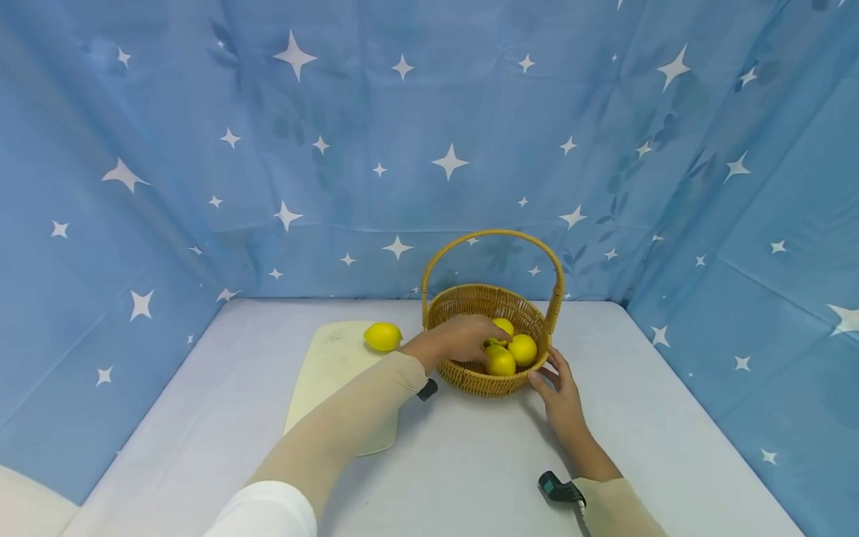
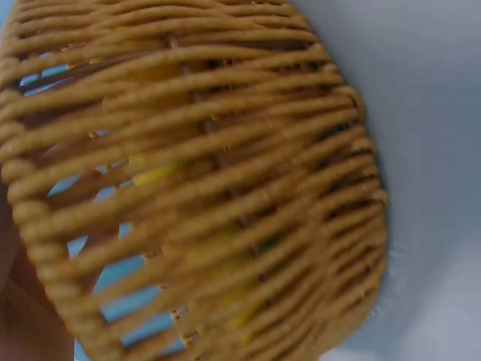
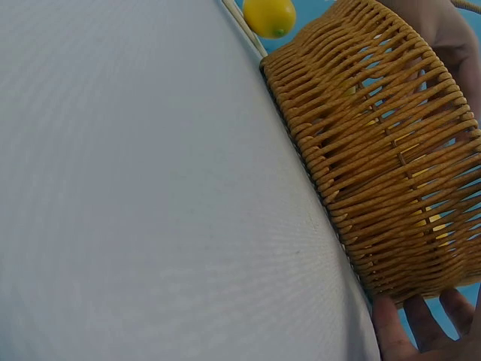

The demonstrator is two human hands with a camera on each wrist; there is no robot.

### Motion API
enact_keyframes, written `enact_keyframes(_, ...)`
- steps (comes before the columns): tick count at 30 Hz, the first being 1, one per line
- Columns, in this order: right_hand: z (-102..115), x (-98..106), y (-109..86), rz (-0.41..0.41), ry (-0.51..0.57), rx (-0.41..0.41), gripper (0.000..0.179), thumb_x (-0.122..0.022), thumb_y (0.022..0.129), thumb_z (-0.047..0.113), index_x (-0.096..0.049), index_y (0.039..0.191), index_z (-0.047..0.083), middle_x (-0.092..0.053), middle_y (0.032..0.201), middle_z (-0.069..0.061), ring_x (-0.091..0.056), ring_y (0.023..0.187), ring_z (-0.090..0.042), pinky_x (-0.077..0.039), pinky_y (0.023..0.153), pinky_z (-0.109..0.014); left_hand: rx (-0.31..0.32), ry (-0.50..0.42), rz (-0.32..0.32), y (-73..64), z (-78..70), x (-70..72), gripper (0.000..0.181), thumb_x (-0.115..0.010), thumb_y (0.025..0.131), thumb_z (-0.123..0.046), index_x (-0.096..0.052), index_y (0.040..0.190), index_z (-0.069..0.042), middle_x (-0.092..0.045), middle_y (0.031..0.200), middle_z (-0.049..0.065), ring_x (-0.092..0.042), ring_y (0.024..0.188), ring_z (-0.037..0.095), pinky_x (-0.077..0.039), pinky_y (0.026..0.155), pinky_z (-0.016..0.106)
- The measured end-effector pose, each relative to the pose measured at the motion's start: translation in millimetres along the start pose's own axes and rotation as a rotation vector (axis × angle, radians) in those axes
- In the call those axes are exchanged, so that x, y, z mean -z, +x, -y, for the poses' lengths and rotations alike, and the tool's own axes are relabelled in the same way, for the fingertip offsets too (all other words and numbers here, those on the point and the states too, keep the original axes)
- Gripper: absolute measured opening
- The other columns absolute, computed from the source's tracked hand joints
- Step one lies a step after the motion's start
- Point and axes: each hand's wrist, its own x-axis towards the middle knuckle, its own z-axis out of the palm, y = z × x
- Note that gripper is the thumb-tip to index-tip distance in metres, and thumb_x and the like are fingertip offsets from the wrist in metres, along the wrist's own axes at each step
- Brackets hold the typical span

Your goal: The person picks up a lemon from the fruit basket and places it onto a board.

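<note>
A wicker basket point(image 1: 486, 384) with a tall arched handle stands on the table, several yellow lemons point(image 1: 522, 349) inside it. My left hand point(image 1: 463, 339) reaches over the left rim into the basket. Its thumb and fingers curl about the front lemon point(image 1: 499, 362), partly covering it. Through the weave in the left wrist view, yellow shows behind the basket wall point(image 2: 225, 150). My right hand point(image 1: 562, 395) touches the basket's right front side with fingers spread and fairly straight. The right wrist view has those fingertips point(image 3: 425, 320) against the wickerwork.
A cream cutting board point(image 1: 335, 380) lies left of the basket, partly under my left forearm. One more lemon point(image 1: 382, 337) rests at its far right edge. Blue star-patterned curtains point(image 1: 376, 186) enclose the white table point(image 1: 456, 477) at the back and sides.
</note>
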Motion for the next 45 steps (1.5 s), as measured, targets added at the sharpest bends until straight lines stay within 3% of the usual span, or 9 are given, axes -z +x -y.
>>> enact_keyframes(12, 0, 0, 0.0, -0.008, -0.001, 0.011, 0.071, -0.059, 0.098, 0.033, -0.018, 0.156, 0.023, -0.024, 0.155, -0.012, -0.035, 0.135, -0.035, -0.036, 0.102, -0.058, -0.01, 0.058, 0.079, 10.6, -3.6, -11.4, 0.059, -0.077, 0.085, -0.019, -0.055, 0.14, -0.027, -0.056, 0.132, -0.011, -0.052, 0.12, 0.011, -0.042, 0.098, 0.027)
enact_keyframes(20, 0, 0, -0.2, -0.006, 0.006, 0.014, 0.071, -0.059, 0.098, 0.034, -0.019, 0.156, 0.025, -0.025, 0.154, -0.01, -0.035, 0.135, -0.034, -0.036, 0.102, -0.058, -0.002, 0.119, 0.082, 11.6, -4.4, -13.9, 0.051, -0.078, 0.085, -0.023, -0.062, 0.133, -0.03, -0.057, 0.116, -0.005, -0.053, 0.097, 0.007, -0.046, 0.08, 0.021)
enact_keyframes(31, 0, 0, -0.5, 0.002, 0.004, 0.006, 0.071, -0.059, 0.098, 0.033, -0.018, 0.156, 0.025, -0.024, 0.155, -0.01, -0.034, 0.135, -0.034, -0.036, 0.102, -0.059, 0.026, 0.117, 0.077, 12.5, -4.9, -22.0, 0.051, -0.076, 0.087, -0.024, -0.06, 0.135, -0.029, -0.056, 0.116, -0.002, -0.051, 0.092, 0.007, -0.045, 0.074, 0.019)
enact_keyframes(38, -2, -3, -0.6, 0.01, 0.008, 0.018, 0.071, -0.059, 0.098, 0.033, -0.018, 0.156, 0.025, -0.024, 0.154, -0.011, -0.035, 0.134, -0.034, -0.037, 0.101, -0.059, 0.055, 0.08, 0.066, 7.2, 0.0, -20.4, 0.053, -0.075, 0.087, -0.029, -0.059, 0.137, -0.027, -0.057, 0.121, -0.002, -0.053, 0.098, 0.008, -0.047, 0.081, 0.022)
enact_keyframes(45, -4, 0, 0.1, 0.002, 0.005, 0.026, 0.071, -0.059, 0.099, 0.033, -0.018, 0.156, 0.025, -0.025, 0.154, -0.011, -0.035, 0.134, -0.035, -0.037, 0.1, -0.059, 0.083, 0.055, 0.039, -4.7, 2.9, -6.7, 0.059, -0.077, 0.084, -0.036, -0.056, 0.139, -0.031, -0.051, 0.134, -0.001, -0.053, 0.113, 0.013, -0.045, 0.095, 0.029)
